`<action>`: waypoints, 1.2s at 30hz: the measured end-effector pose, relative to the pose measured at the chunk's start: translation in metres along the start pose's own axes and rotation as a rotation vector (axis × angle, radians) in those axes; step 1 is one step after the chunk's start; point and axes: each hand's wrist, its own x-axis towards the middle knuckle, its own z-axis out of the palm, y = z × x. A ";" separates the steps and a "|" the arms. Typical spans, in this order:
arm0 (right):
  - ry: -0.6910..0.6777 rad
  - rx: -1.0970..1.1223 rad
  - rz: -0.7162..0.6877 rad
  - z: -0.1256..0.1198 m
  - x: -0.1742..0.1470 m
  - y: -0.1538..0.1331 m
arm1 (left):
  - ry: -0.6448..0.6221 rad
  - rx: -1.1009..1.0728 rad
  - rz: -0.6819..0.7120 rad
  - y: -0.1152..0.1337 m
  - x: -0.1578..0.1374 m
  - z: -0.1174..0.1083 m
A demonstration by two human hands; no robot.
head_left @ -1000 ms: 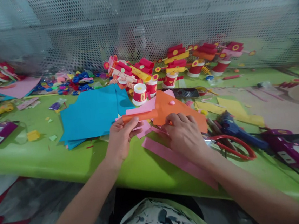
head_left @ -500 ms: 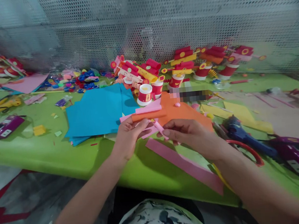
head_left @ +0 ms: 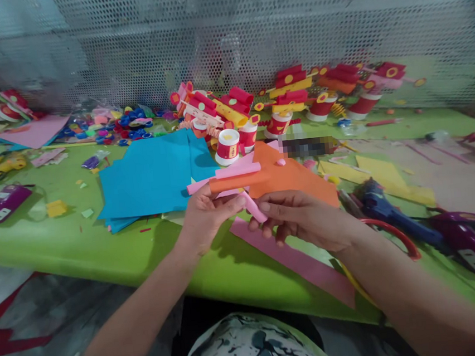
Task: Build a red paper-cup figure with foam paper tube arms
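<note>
Between my two hands is a small roll of pink paper [head_left: 254, 206], slanting down to the right. The thumb of my left hand [head_left: 201, 218] presses at its upper end, and that hand is closed. My right hand [head_left: 303, 213] pinches its lower end between thumb and fingers, with the other fingers curled beneath. Just beyond my left fingers is an orange paper roll [head_left: 232, 184]; whether they touch it I cannot tell. A longer pink paper roll [head_left: 237, 170] lies behind it. Below my hands a flat pink paper strip [head_left: 291, 259] slants across the green table [head_left: 71, 239].
Blue paper sheets [head_left: 149, 175] are stacked to the left, an orange sheet [head_left: 292, 181] behind my right hand. Several red-and-white cup figures [head_left: 227, 145] stand along the perforated back panel [head_left: 124, 49]. A blue glue gun [head_left: 392, 213] and red-handled scissors [head_left: 398, 235] lie right of my forearm.
The small pink roll has turned a little and shows more fully between my hands. My left thumb has shifted right onto its upper end. The view has moved slightly.
</note>
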 end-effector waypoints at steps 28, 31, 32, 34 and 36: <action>0.385 -1.523 -0.232 0.009 -0.010 0.012 | 0.136 -0.035 -0.095 -0.002 0.002 -0.004; 0.355 -1.667 -0.193 0.012 -0.010 0.014 | 0.165 0.005 -0.096 -0.004 0.002 -0.003; 0.347 -1.685 -0.185 0.012 -0.011 0.014 | 0.169 0.021 -0.090 -0.004 0.001 -0.002; 0.376 -1.664 -0.187 0.009 -0.013 0.012 | 0.166 0.061 -0.065 -0.003 -0.001 0.000; 0.460 -1.565 -0.203 0.004 -0.017 0.008 | 0.150 0.109 -0.035 -0.001 -0.004 0.002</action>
